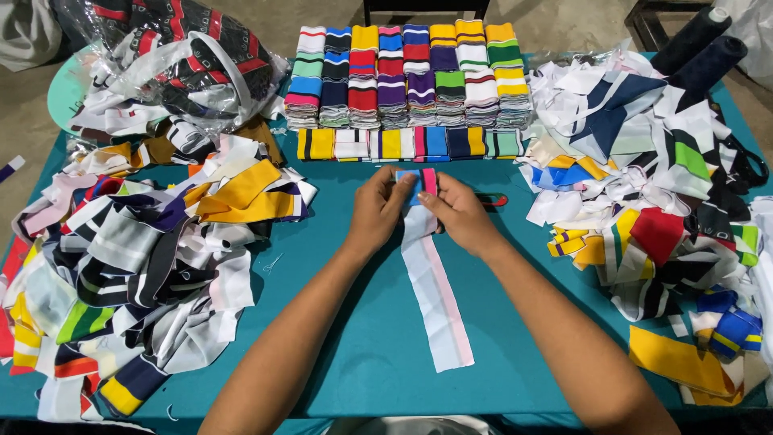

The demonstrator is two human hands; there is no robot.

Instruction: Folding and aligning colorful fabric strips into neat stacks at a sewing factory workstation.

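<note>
Both my hands meet at the middle of the teal table (pixel 354 338). My left hand (pixel 377 211) and my right hand (pixel 460 213) pinch the folded top end of a long knitted strip (pixel 435 290). The strip is white with a pale pink stripe, and its folded end shows blue and bright pink. Its loose tail runs toward me across the table. Part of the fold is hidden by my fingers.
Neat stacks of folded striped strips (pixel 411 76) stand at the back, with a row of folded ones (pixel 407 143) in front. Loose strip heaps lie left (pixel 137 258) and right (pixel 660 185). A plastic bag of fabric (pixel 181 64) is back left; dark thread cones (pixel 700 40) back right.
</note>
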